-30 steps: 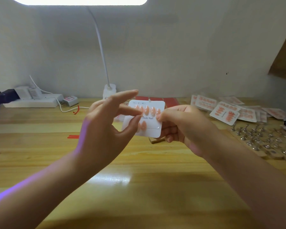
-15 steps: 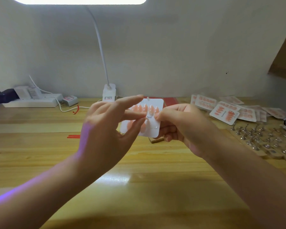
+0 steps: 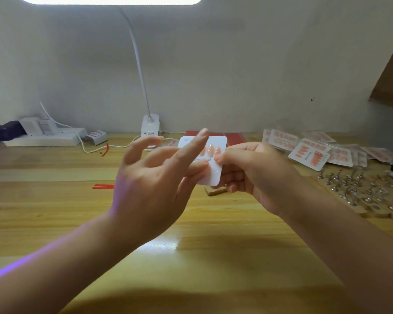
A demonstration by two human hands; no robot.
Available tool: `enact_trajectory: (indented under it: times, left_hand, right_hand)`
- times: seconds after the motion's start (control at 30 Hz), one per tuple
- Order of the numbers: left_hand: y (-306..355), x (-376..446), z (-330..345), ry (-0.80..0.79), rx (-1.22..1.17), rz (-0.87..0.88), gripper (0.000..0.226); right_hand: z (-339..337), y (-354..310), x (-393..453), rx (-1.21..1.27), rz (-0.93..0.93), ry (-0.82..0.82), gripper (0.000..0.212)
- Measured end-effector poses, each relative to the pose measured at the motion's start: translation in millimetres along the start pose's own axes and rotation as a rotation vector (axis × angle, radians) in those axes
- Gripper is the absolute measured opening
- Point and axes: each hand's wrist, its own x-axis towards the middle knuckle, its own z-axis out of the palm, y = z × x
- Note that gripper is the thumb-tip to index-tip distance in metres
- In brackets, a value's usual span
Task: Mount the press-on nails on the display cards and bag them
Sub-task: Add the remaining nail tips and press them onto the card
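Note:
A white display card (image 3: 216,170) with a row of peach press-on nails (image 3: 211,150) is held up above the wooden desk (image 3: 55,200). My right hand (image 3: 254,173) pinches the card's right edge between thumb and fingers. My left hand (image 3: 150,184) is in front of the card's left half. Its thumb and one fingertip press against the card's face, while its index finger points straight up across the card's top. The other fingers are spread. The lower row of the card is hidden behind my left fingers.
A pile of filled nail cards (image 3: 311,155) lies at the back right, with wooden strips of metal nail stands (image 3: 359,191) in front of it. A small wooden block (image 3: 216,191) sits under the card. Lamp base (image 3: 150,128), power strip (image 3: 45,137) and red strips (image 3: 103,186) are at the left and back.
My left index finger has lifted and now crosses the card's top left, hiding more nails. My left thumb and fingertip have closed in on the card's lower row. My right hand's hold is unchanged.

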Motion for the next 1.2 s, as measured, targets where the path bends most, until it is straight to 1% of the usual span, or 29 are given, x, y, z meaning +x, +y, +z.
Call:
enact_trajectory:
  times: [0.17,0.3,0.37,0.4,0.47,0.57,0.6,0.63,0.67,0.7,0.73,0.8,0.87,0.97,1.1,1.2]
  left_hand:
    - [-0.4,-1.3,0.8,0.024,0.033,0.054,0.043]
    - [-2.0,-1.7,2.1,0.006,0.022,0.084,0.03]
    - [-3.8,-2.5,2.7,-0.02,0.008,0.071,0.028]
    - [-3.5,-3.4,3.1,-0.043,-0.033,0.041,0.032]
    - [-0.7,-4.6,3.9,-0.099,-0.206,-0.089,0.039]
    - [-1.6,-4.8,4.1,-0.117,-0.485,-0.395,0.044]
    - [-3.5,-4.1,4.3,-0.126,-0.556,-0.544,0.046]
    - [-5.6,-2.4,4.6,-0.156,-0.648,-0.728,0.051]
    - [-7.2,-0.6,5.2,-0.204,-0.763,-0.919,0.061]
    - [-8.7,-0.9,7.3,-0.246,-0.874,-1.074,0.073]
    - [-9.2,-3.0,10.2,-0.272,-0.951,-1.171,0.077]
    - [-7.5,-8.4,15.9,-0.259,-1.007,-1.222,0.068]
    - [-6.2,-13.3,19.9,-0.192,-1.024,-1.255,0.06]
    - [-7.9,-19.7,23.8,-0.149,-1.033,-1.306,0.06]
    - [-6.8,-26.2,26.2,-0.189,-1.041,-1.306,0.062]
    - [-5.3,-31.1,28.7,-0.19,-1.03,-1.32,0.061]
  right_hand:
    - [-0.7,1.9,1.4,-0.004,-0.011,0.002,0.018]
    - [-3.0,3.2,2.8,0.005,-0.022,0.005,0.022]
    - [-3.4,5.6,4.3,-0.005,-0.021,0.007,0.022]
    - [-3.9,7.5,5.5,-0.008,-0.016,0.012,0.021]
    - [-6.0,11.5,8.5,-0.006,-0.005,0.026,0.019]
    - [-10.8,15.3,12.9,-0.005,0.001,0.042,0.019]
    - [-12.2,16.4,14.0,0.001,0.002,0.041,0.02]
    - [-12.9,17.5,14.7,0.008,0.005,0.035,0.022]
    - [-13.0,19.1,15.5,0.011,0.009,0.025,0.024]
    - [-12.7,21.2,16.2,0.009,0.016,0.015,0.027]
    - [-12.0,23.1,16.7,0.001,0.024,0.005,0.026]
    - [-10.8,27.7,17.8,-0.007,0.042,-0.02,0.02]
    - [-10.0,32.7,18.7,0.027,0.058,-0.067,0.019]
    - [-8.4,41.1,18.5,0.087,0.051,-0.126,0.015]
    - [-10.4,55.6,19.7,0.06,0.005,-0.098,0.012]
    - [-9.9,64.6,20.3,0.06,-0.025,-0.066,0.012]
